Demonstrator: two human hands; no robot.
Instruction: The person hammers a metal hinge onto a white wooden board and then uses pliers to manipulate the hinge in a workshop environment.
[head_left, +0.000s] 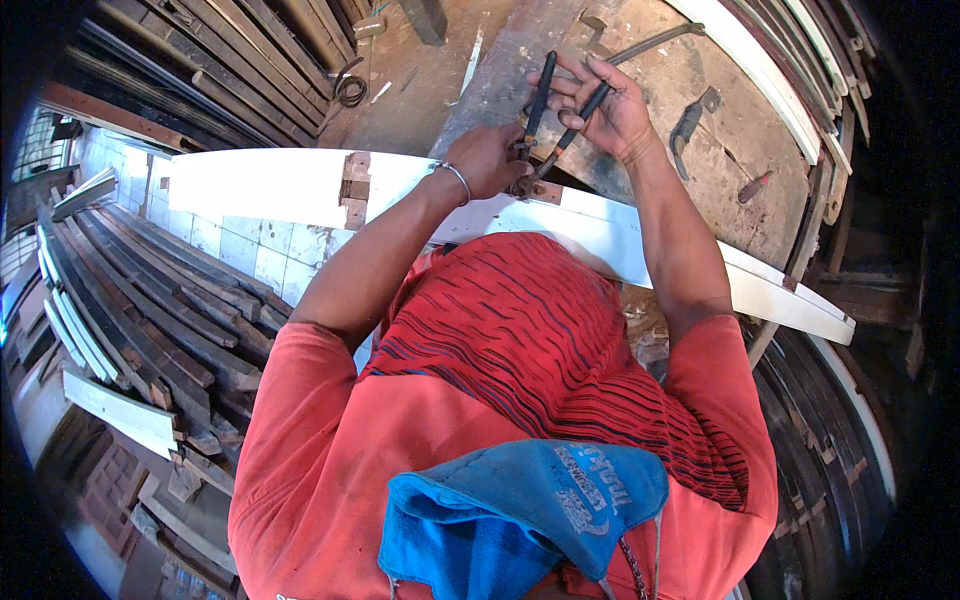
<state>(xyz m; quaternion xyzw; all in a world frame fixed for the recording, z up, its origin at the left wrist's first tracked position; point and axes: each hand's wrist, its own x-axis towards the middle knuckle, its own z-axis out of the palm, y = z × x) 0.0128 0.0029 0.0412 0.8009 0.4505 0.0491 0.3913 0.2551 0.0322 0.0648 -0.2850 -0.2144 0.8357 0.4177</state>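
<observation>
So I'm reading this like a clock face with the pliers in the middle. The pliers (541, 100), black handles with bits of orange, point their head down at a brown patch on a long white board (270, 185). The handles spread in a V, tips toward 12 o'clock. Can't tell if the head is touching the board or biting anything, it's too dark down there.

Left hand (485, 162) is curled pretty much closed around the pliers near the joint, bracelet (455, 180) on that wrist. Right hand (618, 112) is about half open, palm up, with one handle lying across it and the fingers loosely bent. Can't tell how firmly it's got hold, if at all.

The white board runs from 9 o'clock to 4 o'clock, passing just in front of the person's red shirt (310, 470). Beyond it there's a worn brown bench top (745, 120) with a few tools on it: a bent metal bar (655, 45) around 2 o'clock, a chunky dark tool (690, 132) at 3, and a screwdriver (755, 187) with a reddish handle a bit past 3. There's a dark coil (350, 90) between 9 and 10, and a big pile of wood strips (150, 290) at 8. A blue cloth (470, 530) hangs at 6.
</observation>
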